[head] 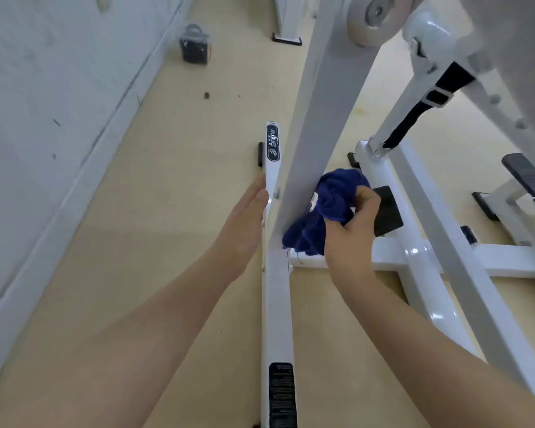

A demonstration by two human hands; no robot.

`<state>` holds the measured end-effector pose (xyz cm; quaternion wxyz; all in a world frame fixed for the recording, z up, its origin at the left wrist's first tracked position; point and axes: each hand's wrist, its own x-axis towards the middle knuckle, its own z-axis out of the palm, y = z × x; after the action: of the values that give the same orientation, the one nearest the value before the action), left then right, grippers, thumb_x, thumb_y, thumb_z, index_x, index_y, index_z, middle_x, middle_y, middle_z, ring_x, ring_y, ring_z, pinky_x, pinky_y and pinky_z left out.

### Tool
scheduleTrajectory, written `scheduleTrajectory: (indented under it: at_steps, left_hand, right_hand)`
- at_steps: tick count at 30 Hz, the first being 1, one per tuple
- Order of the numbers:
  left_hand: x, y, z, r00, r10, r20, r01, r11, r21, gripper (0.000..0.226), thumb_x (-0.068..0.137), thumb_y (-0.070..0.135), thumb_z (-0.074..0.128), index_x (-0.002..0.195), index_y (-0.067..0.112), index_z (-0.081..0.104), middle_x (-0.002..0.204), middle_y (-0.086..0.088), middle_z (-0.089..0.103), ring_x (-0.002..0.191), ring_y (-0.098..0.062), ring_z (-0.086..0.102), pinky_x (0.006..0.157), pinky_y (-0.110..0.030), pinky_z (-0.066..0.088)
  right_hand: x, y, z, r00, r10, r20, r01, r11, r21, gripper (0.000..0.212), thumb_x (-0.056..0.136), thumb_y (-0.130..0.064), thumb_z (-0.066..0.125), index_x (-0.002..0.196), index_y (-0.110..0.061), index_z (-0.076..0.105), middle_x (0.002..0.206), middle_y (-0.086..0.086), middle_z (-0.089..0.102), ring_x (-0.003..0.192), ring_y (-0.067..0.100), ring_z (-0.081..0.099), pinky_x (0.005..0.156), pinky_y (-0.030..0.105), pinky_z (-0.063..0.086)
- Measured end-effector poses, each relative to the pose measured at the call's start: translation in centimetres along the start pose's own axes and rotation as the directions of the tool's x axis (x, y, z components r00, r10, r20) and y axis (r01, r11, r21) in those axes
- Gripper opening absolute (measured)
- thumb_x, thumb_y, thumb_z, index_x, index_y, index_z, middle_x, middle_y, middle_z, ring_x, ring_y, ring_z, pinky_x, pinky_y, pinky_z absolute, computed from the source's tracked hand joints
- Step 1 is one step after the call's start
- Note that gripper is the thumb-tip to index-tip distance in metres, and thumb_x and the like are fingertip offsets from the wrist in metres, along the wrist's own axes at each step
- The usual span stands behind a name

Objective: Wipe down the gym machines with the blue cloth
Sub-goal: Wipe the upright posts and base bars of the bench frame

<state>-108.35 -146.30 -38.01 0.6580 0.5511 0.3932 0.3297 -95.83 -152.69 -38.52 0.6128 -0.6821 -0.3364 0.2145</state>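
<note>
A white gym machine frame fills the middle and right of the view, with a slanted upright post (315,118) rising from a floor rail (277,304). My right hand (352,227) grips a bunched blue cloth (325,211) and presses it against the right side of the post near its base. My left hand (244,220) has straight fingers and rests flat against the left side of the floor rail, just below a black logo label (272,143).
Pale wooden floor lies all around. A white wall (44,118) runs along the left. A small dark box (195,46) stands on the floor near the wall. More white frame bars (445,261), a black strap (426,103) and a black pad (386,211) crowd the right side.
</note>
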Motion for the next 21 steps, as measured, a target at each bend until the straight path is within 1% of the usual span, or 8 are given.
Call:
scheduleTrajectory:
  at_steps: [2, 3, 5, 7, 11, 14, 17, 21]
  left_hand:
    - [0.5, 1.4, 0.0, 0.997, 0.081, -0.014, -0.081, 0.997, -0.002, 0.041, 0.101, 0.021, 0.030, 0.138, 0.037, 0.036, 0.125, 0.035, 0.044, 0.121, 0.013, 0.040, 0.109, -0.017, 0.028]
    - [0.6, 2.4, 0.1, 0.993, 0.120, 0.000, -0.120, 0.993, 0.011, 0.044, 0.101, 0.021, 0.031, 0.143, 0.035, 0.030, 0.127, 0.032, 0.041, 0.121, 0.013, 0.038, 0.110, -0.017, 0.025]
    - [0.8, 4.1, 0.8, 0.980, 0.190, 0.052, -0.191, 0.981, 0.026, 0.046, 0.102, 0.018, 0.030, 0.145, 0.032, 0.024, 0.131, 0.031, 0.036, 0.119, 0.015, 0.035, 0.101, -0.006, 0.024]
    - [1.0, 5.5, 1.5, 0.968, 0.233, 0.094, -0.237, 0.971, 0.026, 0.047, 0.102, 0.013, 0.029, 0.146, 0.026, 0.020, 0.130, 0.032, 0.030, 0.113, 0.024, 0.036, 0.087, 0.006, 0.028]
    - [1.4, 6.9, 2.6, 0.965, 0.240, 0.101, -0.245, 0.969, 0.033, 0.045, 0.102, 0.013, 0.028, 0.146, 0.025, 0.024, 0.124, 0.027, 0.040, 0.093, 0.031, 0.043, 0.077, 0.006, 0.034]
    - [1.6, 6.8, 2.4, 0.965, 0.249, 0.080, -0.253, 0.967, 0.045, 0.044, 0.102, 0.017, 0.029, 0.145, 0.028, 0.028, 0.134, 0.025, 0.040, 0.111, 0.023, 0.042, 0.096, -0.003, 0.034]
    - [1.7, 6.8, 2.0, 0.963, 0.251, 0.102, -0.258, 0.964, 0.066, 0.042, 0.102, 0.024, 0.027, 0.144, 0.033, 0.025, 0.149, 0.018, 0.031, 0.135, 0.003, 0.030, 0.113, -0.023, 0.026]
    - [1.5, 6.9, 1.8, 0.967, 0.230, 0.106, -0.235, 0.971, 0.043, 0.032, 0.102, 0.024, 0.028, 0.125, 0.041, 0.043, 0.126, 0.026, 0.051, 0.116, 0.011, 0.047, 0.092, -0.008, 0.042]
  right_hand:
    - [1.6, -3.1, 0.9, 0.990, -0.138, 0.021, 0.137, 0.990, 0.031, 0.041, 0.095, -0.005, 0.048, 0.129, -0.021, 0.032, 0.111, -0.012, 0.049, 0.084, -0.018, 0.051, 0.070, 0.004, 0.044]
    - [2.7, -4.5, 1.5, 0.980, -0.197, 0.034, 0.195, 0.980, 0.045, 0.048, 0.095, -0.004, 0.047, 0.136, -0.022, 0.029, 0.124, -0.008, 0.047, 0.097, -0.015, 0.050, 0.080, 0.007, 0.045]
    - [4.7, -6.2, 2.8, 0.958, -0.284, 0.048, 0.283, 0.959, 0.033, 0.064, 0.093, -0.004, 0.047, 0.148, -0.019, 0.017, 0.146, -0.003, 0.033, 0.128, 0.003, 0.038, 0.108, 0.026, 0.035]
    - [5.6, -5.9, 4.0, 0.959, -0.279, 0.047, 0.279, 0.960, -0.001, 0.070, 0.091, -0.001, 0.048, 0.149, -0.016, 0.012, 0.151, 0.001, 0.026, 0.136, 0.011, 0.030, 0.115, 0.031, 0.026]
    - [4.1, -2.8, 3.8, 0.979, -0.171, 0.106, 0.183, 0.976, -0.116, 0.057, 0.092, -0.006, 0.049, 0.143, -0.019, 0.026, 0.140, 0.000, 0.043, 0.128, 0.018, 0.043, 0.108, 0.040, 0.036]
    - [5.7, -5.6, 3.2, 0.979, -0.194, 0.068, 0.201, 0.973, -0.115, 0.045, 0.091, -0.006, 0.048, 0.134, -0.016, 0.037, 0.115, -0.005, 0.055, 0.104, 0.016, 0.054, 0.095, 0.035, 0.047]
    - [6.9, -8.9, 3.9, 0.939, -0.336, -0.076, 0.332, 0.941, -0.061, 0.054, 0.087, -0.009, 0.057, 0.137, -0.011, 0.035, 0.129, 0.002, 0.052, 0.115, 0.017, 0.051, 0.099, 0.029, 0.043]
    - [5.9, -6.6, 4.7, 0.978, -0.181, -0.103, 0.189, 0.979, 0.072, 0.052, 0.079, -0.009, 0.070, 0.122, -0.020, 0.042, 0.100, -0.023, 0.053, 0.090, 0.004, 0.058, 0.079, 0.020, 0.049]
